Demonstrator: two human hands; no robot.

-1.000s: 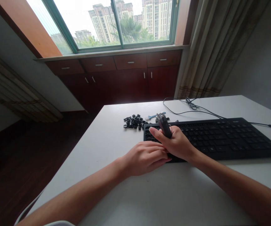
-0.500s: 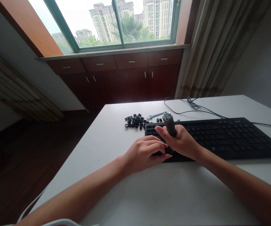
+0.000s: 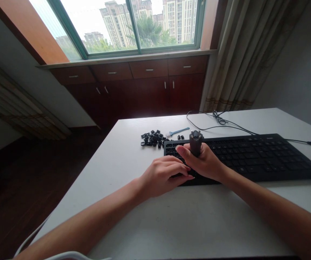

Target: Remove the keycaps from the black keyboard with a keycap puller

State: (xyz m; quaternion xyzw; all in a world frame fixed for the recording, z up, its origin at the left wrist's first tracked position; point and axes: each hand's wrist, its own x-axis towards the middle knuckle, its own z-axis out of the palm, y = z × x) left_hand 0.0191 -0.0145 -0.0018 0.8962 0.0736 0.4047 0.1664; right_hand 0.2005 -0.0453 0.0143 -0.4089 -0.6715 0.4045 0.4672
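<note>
Keyboard [image 3: 253,155] lies flat on the white counter [image 3: 171,224] in the head view, its left end under my hands. My right hand [image 3: 206,162] is wrapped around a dark tool [image 3: 196,145], held upright, probably for firm control. My left hand [image 3: 165,175] curls its fingers over the keyboard, likely steadying it; I cannot tell whether they pinch anything. Both hide what is beneath. Loose keys [image 3: 153,139] lie heaped past the left end, perhaps to keep them aside, near a brush [image 3: 181,130]; the cable [image 3: 217,116] is bunched behind.
</note>
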